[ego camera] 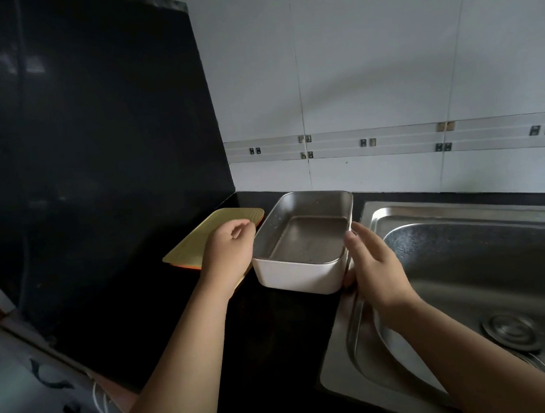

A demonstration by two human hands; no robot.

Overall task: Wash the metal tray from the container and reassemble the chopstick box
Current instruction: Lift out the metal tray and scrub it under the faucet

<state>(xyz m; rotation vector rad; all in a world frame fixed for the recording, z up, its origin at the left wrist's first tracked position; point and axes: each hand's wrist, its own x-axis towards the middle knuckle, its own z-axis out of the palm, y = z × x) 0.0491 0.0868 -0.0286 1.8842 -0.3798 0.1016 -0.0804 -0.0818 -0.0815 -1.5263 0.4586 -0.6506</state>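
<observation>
- Close by, two bare arms reach out over the black counter. There is an open bit of counter between them.
- Down at the left, past the counter's front edge, a white cord hangs.
- On the right is the shiny sink. Its rim sits tight against the counter's edge. The round drain is down in the bowl, and the bowl has lots of room in it.
- The right hand is over the sink's left rim, just beside the white box. Its fingers are straight and a little apart, up against the right side of the box. They are not wrapped around it.
- The white box stands flat on the counter, between the two hands. The metal tray sits inside it, with its rim level with the top edge of the box. The tray looks wet, with small drops on its walls.
- The left hand is over the yellow lid, just left of the box. Its fingers are curled in. I cannot tell if they hold the lid's edge or only rest there.
- The lid lies flat, close beside the box. A thin orange edge peeks out under its near side.
- Behind the lid, a tall black panel rises from the counter's back edge.
- Farthest away is the white tiled wall, with a grey strip running across it.
</observation>
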